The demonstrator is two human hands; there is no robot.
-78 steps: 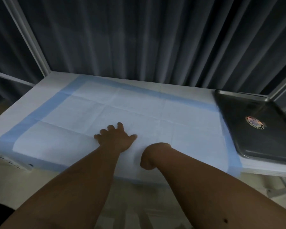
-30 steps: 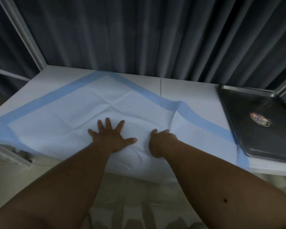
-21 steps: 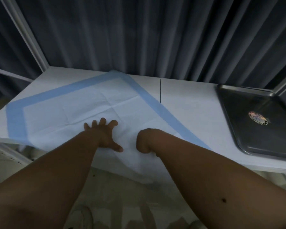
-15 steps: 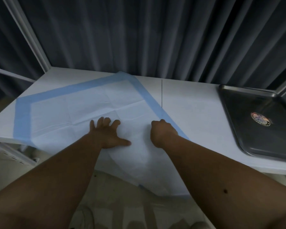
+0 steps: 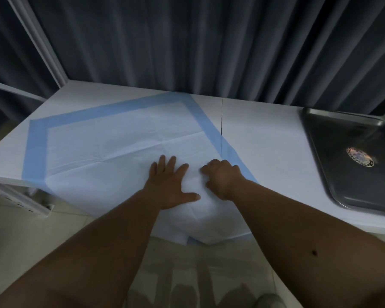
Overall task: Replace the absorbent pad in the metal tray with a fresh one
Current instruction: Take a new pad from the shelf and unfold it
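Nearest the camera, two bare forearms reach forward from the bottom edge over a pale floor (image 5: 53, 230), where the toe of a shoe (image 5: 268, 302) shows at the lower right. Beyond them, the near part of the pad (image 5: 111, 138) hangs off the near edge of the white table (image 5: 265, 138), its lowest corner drooping below the tabletop between the two arms.

The left hand (image 5: 168, 185) lies palm down on the white middle of the pad, fingers straight and slightly apart, thumb stretched out to the right. Just beside it, the right hand (image 5: 222, 176) rests on the pad with its fingers curled under; whether they pinch a fold of the sheet or only press knuckles into it cannot be told from here. The two hands are close together but not touching.

The pad is a large white sheet with a light blue border, lying turned at an angle on the left half of the table, creased with fold lines. Its far corner points toward the far edge of the table, and its right border runs diagonally down past the right hand.

At the right end of the table, well apart from the pad, sits the dark metal tray (image 5: 342, 138), with a round sticker (image 5: 360, 160) on its floor.

Behind the table hangs a dark pleated curtain (image 5: 187, 41), and a pale frame post (image 5: 38, 38) slants up at the far left.
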